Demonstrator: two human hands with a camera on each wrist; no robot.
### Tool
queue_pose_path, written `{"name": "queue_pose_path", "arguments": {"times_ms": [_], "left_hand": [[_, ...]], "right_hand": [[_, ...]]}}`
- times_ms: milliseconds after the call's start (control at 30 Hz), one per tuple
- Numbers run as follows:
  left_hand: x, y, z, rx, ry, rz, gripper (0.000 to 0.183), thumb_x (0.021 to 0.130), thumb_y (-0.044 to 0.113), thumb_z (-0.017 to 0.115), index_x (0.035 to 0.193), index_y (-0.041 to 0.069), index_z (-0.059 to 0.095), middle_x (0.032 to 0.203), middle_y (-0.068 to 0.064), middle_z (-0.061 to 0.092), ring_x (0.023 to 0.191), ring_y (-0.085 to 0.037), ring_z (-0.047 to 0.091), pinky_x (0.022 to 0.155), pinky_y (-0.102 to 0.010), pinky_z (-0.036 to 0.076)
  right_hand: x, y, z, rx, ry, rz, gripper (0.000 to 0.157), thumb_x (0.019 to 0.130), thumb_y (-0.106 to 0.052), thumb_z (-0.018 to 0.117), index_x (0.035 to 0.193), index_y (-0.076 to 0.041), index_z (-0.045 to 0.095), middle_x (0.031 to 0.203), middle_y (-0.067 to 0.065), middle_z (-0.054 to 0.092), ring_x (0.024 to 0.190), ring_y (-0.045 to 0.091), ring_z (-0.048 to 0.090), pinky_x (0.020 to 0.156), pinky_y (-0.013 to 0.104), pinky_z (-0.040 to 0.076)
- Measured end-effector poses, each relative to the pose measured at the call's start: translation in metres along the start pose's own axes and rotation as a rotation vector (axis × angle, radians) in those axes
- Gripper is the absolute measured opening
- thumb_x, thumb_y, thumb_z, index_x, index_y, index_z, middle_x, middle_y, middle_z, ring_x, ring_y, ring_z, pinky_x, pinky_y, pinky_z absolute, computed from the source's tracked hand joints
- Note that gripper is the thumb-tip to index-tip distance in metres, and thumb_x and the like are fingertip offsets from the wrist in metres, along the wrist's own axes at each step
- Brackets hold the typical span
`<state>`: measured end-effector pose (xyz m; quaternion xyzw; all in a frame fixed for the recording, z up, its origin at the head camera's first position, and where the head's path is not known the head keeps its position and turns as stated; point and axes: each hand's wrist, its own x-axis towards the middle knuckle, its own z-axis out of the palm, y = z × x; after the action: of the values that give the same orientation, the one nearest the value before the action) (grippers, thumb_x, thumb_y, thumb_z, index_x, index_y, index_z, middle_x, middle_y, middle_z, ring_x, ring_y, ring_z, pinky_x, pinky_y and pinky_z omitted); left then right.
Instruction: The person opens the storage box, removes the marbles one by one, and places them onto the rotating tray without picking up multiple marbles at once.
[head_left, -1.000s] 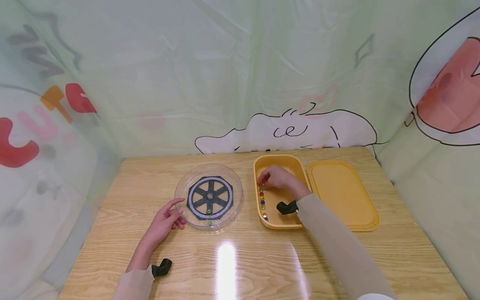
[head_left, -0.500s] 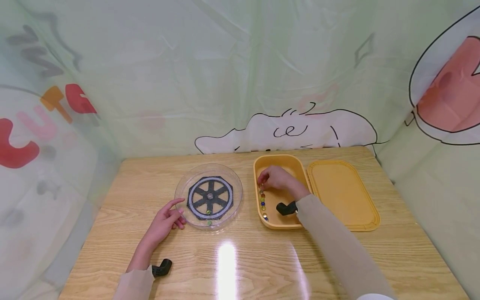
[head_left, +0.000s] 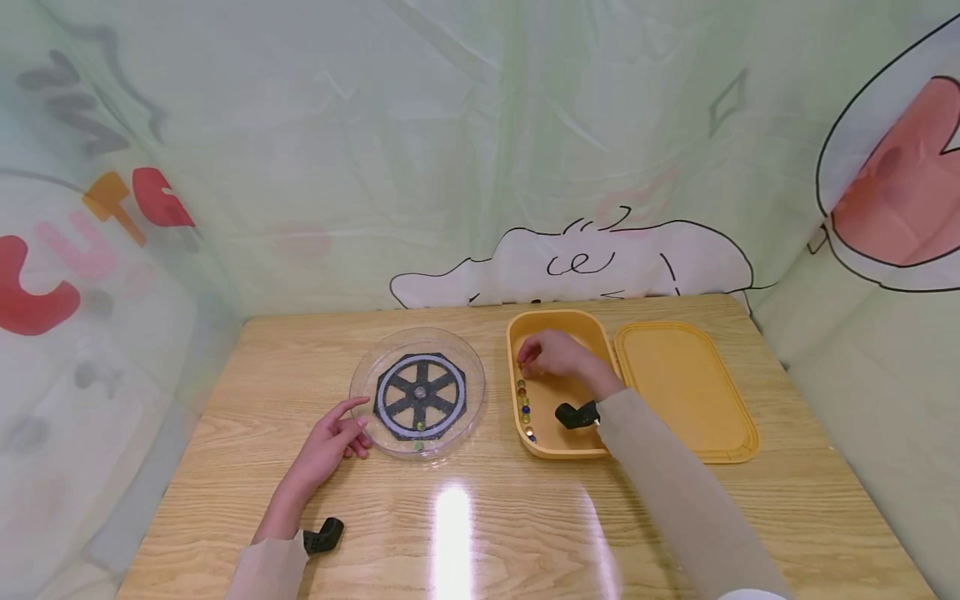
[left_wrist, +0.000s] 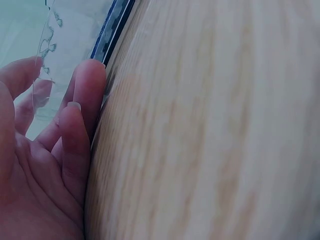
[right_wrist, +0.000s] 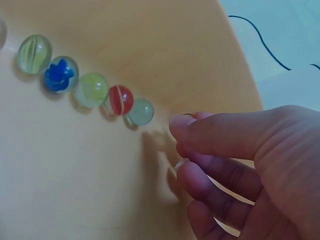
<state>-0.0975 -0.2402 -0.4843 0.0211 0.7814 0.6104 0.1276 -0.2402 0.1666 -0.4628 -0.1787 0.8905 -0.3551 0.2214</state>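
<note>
My left hand (head_left: 327, 443) rests at the left side of a clear round dish (head_left: 472, 417), index finger over the rim and thumb beside it. In the left wrist view, my left fingers lie against the dish's transparent wall (left_wrist: 65, 37). Two marbles lie in the near part of the dish, one of them a green marble (head_left: 418, 446). My right hand (head_left: 558, 354) is inside a yellow box (head_left: 566, 452), with thumb and fingertips pinching a marble that they mostly hide. Beside them runs a row of marbles, with a pale green marble (right_wrist: 140, 112) and a red marble (right_wrist: 120, 100) nearest.
A yellow lid (head_left: 690, 392) lies flat to the right of the box. A black spoked wheel shape (head_left: 420, 393) shows at the dish's centre. The wooden table (head_left: 360, 542) meets a printed curtain (head_left: 337, 167) at the back.
My right fingertips have drawn slightly away from the row, and its top marble no longer shows there. The row has shifted a little. My left hand has stayed still.
</note>
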Motion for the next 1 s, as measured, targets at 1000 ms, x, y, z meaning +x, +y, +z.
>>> {"name": "queue_pose_path", "arguments": {"times_ms": [1000], "left_hand": [[0.001, -0.001, -0.001, 0.006, -0.001, -0.006, 0.042, 0.105, 0.011, 0.051, 0.145, 0.003, 0.045, 0.083, -0.014, 0.068, 0.068, -0.025, 0.066, 0.063, -0.027, 0.047]], "right_hand": [[-0.016, -0.043, 0.001, 0.122, 0.163, -0.115, 0.015, 0.088, -0.008, 0.075, 0.103, -0.006, 0.072, 0.096, 0.003, 0.069, 0.086, 0.022, 0.058, 0.076, 0.034, 0.048]]}}
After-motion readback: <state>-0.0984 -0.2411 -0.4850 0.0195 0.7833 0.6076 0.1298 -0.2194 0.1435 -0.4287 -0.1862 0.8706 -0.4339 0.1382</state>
